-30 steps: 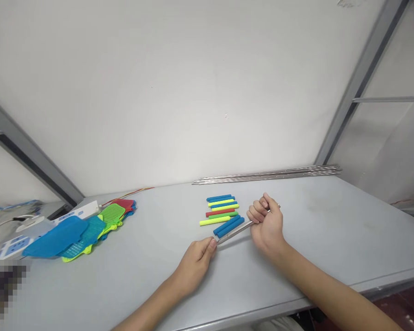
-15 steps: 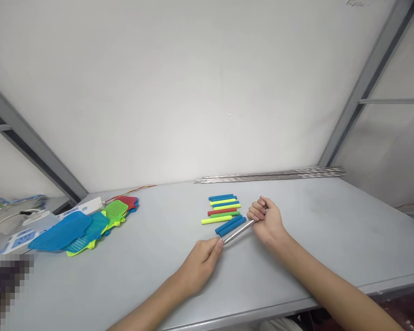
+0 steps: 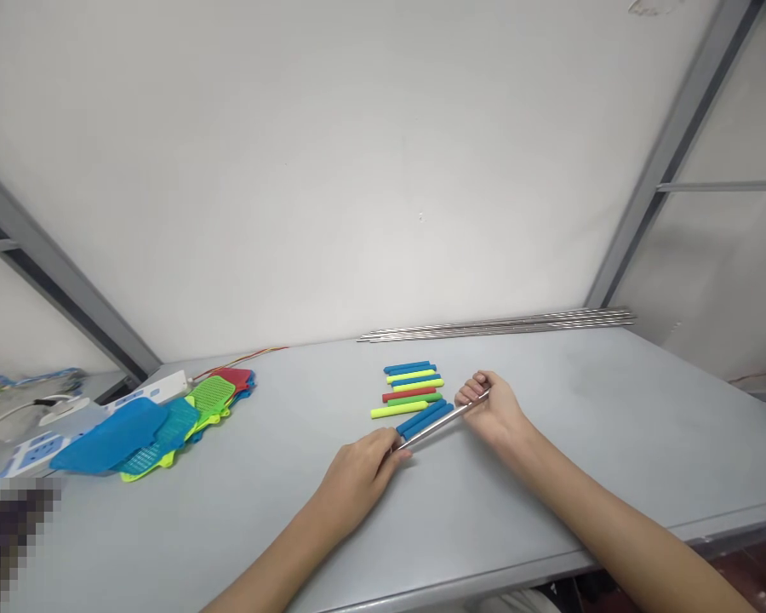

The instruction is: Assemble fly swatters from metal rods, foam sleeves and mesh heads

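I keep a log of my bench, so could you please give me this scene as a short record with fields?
Left hand: at the rod's near end, thumb below it; firmness of grip unclear
Right hand: fingers curled around the rod's far end
Rod: metal, slanting between the hands
Sticks: blue, yellow, red and green, just beyond the rod
Bundle: thin metal rods along the wall
Mesh pieces: left, overlapping, beside a power strip
Table: grey
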Motion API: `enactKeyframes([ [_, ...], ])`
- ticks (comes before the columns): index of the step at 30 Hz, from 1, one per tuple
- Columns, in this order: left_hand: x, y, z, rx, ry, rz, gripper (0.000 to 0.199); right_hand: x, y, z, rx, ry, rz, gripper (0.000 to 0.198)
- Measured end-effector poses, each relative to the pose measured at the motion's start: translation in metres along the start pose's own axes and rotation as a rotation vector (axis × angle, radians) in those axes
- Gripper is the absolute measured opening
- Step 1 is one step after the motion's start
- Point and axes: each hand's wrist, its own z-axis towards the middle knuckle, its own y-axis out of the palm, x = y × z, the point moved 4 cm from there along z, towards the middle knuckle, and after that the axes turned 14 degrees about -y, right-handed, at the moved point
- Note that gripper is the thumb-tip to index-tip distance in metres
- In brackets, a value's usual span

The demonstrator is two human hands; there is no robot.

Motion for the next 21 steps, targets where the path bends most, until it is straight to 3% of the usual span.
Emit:
enactKeyframes([
  [4,-0.002,0.000,0.001,0.051,-0.012,0.061,0.028,0.001,0.001,-0.001,0.008,0.014,0.026,0.017],
  [8,-0.005,0.000,0.002,0.088,-0.075,-0.013,0.031,0.004,0.002,-0.003,-0.003,0.032,0.044,0.017],
  [12,-0.005,0.004,0.001,0.029,-0.095,-0.144,0.034,0.006,0.003,-0.013,-0.023,-0.002,0.065,0.019],
  [17,-0.008,0.010,0.000,-0.031,-0.120,-0.310,0.035,0.001,0.011,-0.032,-0.142,-0.198,0.111,0.025],
  [21,-0.008,0.017,-0.001,-0.096,-0.128,-0.368,0.035,0.003,0.014,-0.042,-0.176,-0.220,0.106,0.028],
])
